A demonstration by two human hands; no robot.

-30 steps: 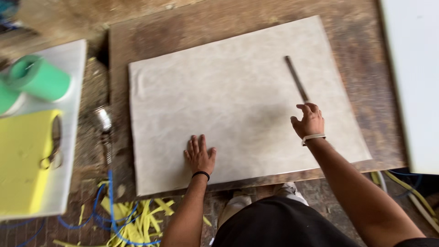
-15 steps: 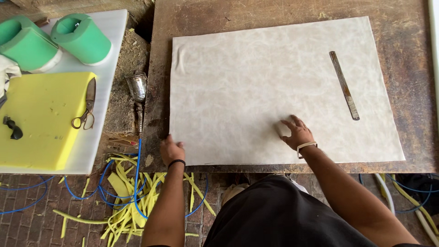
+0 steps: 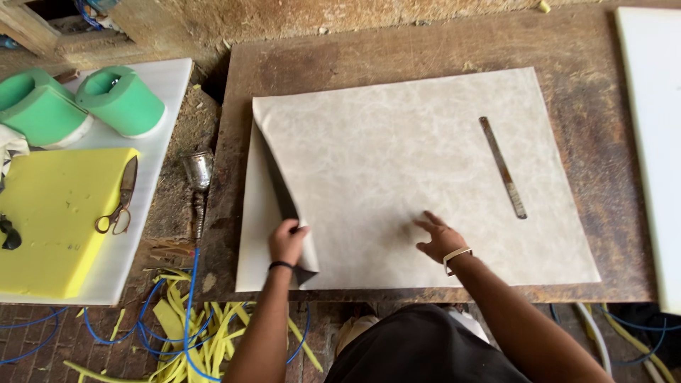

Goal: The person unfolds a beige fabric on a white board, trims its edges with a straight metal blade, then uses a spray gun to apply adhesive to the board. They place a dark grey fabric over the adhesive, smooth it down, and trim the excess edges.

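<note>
So my left hand [image 3: 287,241] went from resting off the sheet's [image 3: 411,177] edge to pinching its near-left corner, now peeled up showing the dark underside.

This is a craft or upholstery workshop, shown by the worn, stained wooden workbench [image 3: 397,64], the yellow foam block [image 3: 50,213] with metal scissors [image 3: 120,198] on it, green foam cylinders [image 3: 120,99], and yellow foam offcuts [image 3: 206,340] littering the brick floor [image 3: 42,354].

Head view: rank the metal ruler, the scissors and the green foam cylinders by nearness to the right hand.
From the right hand:
1. Metal ruler, on the sheet, up and to its right.
2. Scissors, far left, on the yellow foam block.
3. Green foam cylinders, far upper left.
</note>
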